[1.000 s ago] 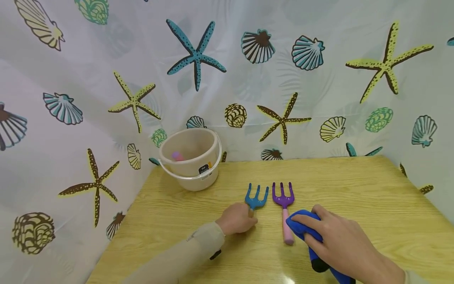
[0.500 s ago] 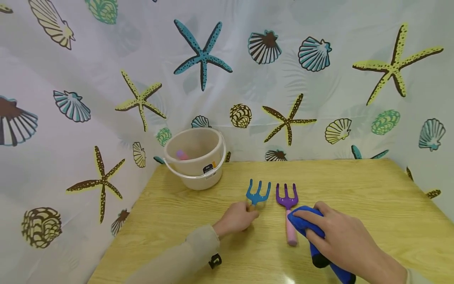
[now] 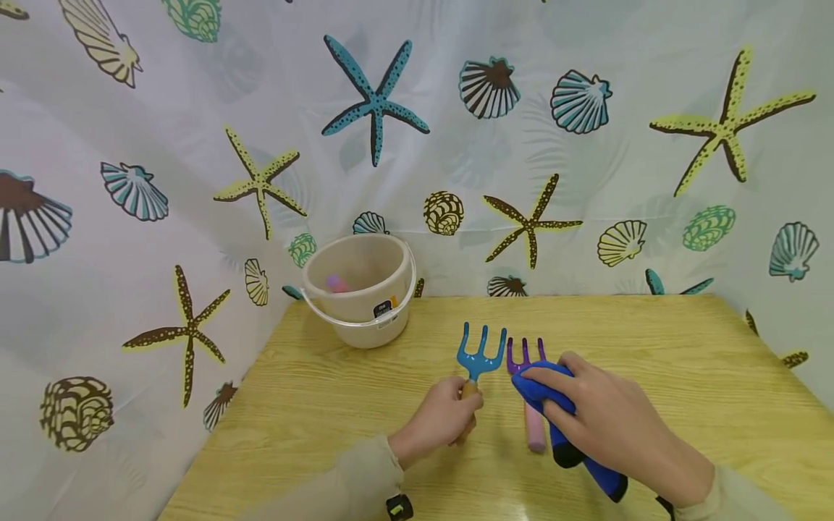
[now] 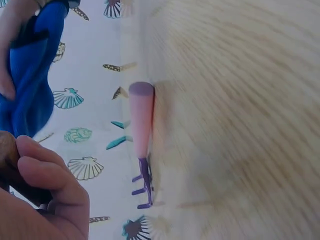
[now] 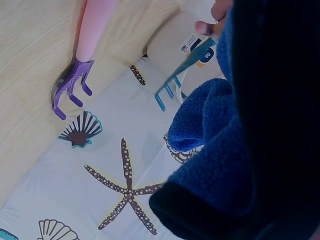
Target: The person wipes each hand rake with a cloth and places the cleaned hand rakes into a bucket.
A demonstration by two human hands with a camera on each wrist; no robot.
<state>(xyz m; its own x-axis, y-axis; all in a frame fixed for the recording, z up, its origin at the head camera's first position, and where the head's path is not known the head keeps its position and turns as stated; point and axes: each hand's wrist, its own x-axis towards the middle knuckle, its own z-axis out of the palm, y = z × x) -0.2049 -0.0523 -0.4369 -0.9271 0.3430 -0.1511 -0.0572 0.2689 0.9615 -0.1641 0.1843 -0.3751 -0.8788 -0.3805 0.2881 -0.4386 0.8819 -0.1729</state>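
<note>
My left hand (image 3: 443, 414) grips the wooden handle of a small blue garden fork (image 3: 477, 364), its three tines pointing up and away. In the left wrist view, the fingers (image 4: 50, 172) curl round that handle, raised off the tabletop. My right hand (image 3: 602, 416) holds a bunched blue cloth (image 3: 539, 387) with black ends, which hangs down below the palm. Lying on the table, a second garden fork (image 3: 534, 430) has a purple head and pink handle. The cloth overlaps its middle in the head view. The right wrist view shows the purple head (image 5: 74, 82) whole.
Toward the back left of the wooden table (image 3: 313, 405) stands a beige bucket (image 3: 365, 318) with a white handle. Something pink and purple (image 3: 337, 284) shows inside it. A curtain (image 3: 456, 159) printed with shells and starfish hangs behind and at the sides.
My left hand has lifted the blue fork off the table and shifted it slightly right. My right hand has brought the cloth left, over the purple fork in the head view.
</note>
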